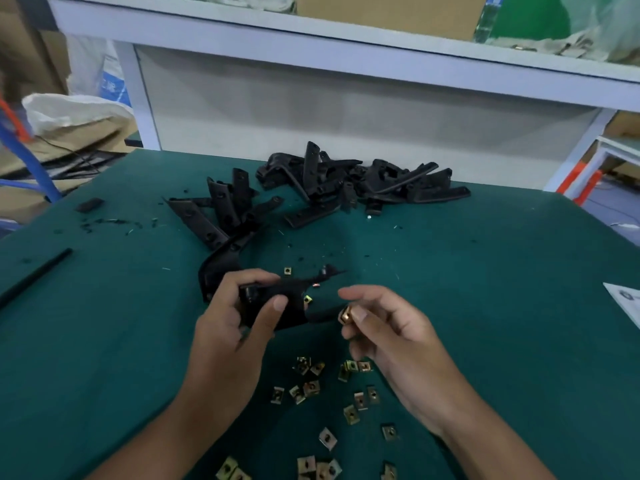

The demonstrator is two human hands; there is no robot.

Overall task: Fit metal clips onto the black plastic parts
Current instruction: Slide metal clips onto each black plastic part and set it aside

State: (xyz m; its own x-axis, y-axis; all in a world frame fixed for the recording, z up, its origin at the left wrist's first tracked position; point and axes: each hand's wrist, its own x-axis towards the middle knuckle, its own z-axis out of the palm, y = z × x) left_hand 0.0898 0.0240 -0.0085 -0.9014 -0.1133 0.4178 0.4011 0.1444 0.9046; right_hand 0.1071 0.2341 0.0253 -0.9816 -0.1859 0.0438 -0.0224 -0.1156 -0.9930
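Note:
My left hand grips a black plastic part just above the green table, thumb across its face. One brass-coloured clip sits on that part's edge. My right hand pinches another metal clip between thumb and fingers, close to the part's right end. Several loose clips lie scattered on the table below my hands. One more clip lies beyond the held part.
A heap of black plastic parts lies at the table's far side, with a smaller group to its left. A black strip lies at the left. Paper pokes in at the right edge. A white shelf frame stands behind.

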